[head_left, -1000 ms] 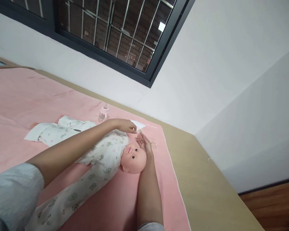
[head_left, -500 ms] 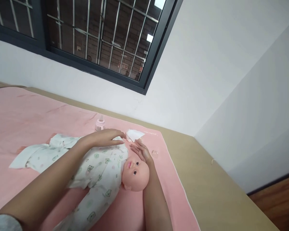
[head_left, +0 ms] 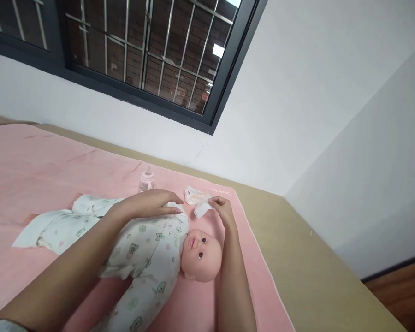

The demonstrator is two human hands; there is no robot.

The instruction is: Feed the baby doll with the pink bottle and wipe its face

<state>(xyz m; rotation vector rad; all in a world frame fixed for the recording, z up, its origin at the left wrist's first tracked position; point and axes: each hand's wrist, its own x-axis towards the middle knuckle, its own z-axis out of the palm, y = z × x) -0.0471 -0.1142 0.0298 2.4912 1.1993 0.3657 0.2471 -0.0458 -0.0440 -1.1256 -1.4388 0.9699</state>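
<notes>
A baby doll (head_left: 201, 258) in white printed pajamas (head_left: 148, 249) lies on its back across a pink mat (head_left: 38, 161), its head toward the right. My left hand (head_left: 155, 203) rests over the doll's far shoulder and chest, fingers stretched out and holding nothing. Beyond the doll's head, my right hand (head_left: 223, 208) pinches a white tissue (head_left: 203, 208) between thumb and fingers. Just behind the tissue lies a small soft packet (head_left: 192, 194) with pale orange print. My right forearm passes beside the doll's head and hides part of the mat.
A small baby bottle (head_left: 146, 179) with a pink collar stands upright behind my left hand. The mat lies on a wooden surface (head_left: 276, 240) that meets a white wall. Above is a dark-framed window (head_left: 141, 55) with metal bars.
My right hand has closed on the white tissue and lifted it off the packet, shifting right. My left hand stays on the doll. The view has shifted slightly.
</notes>
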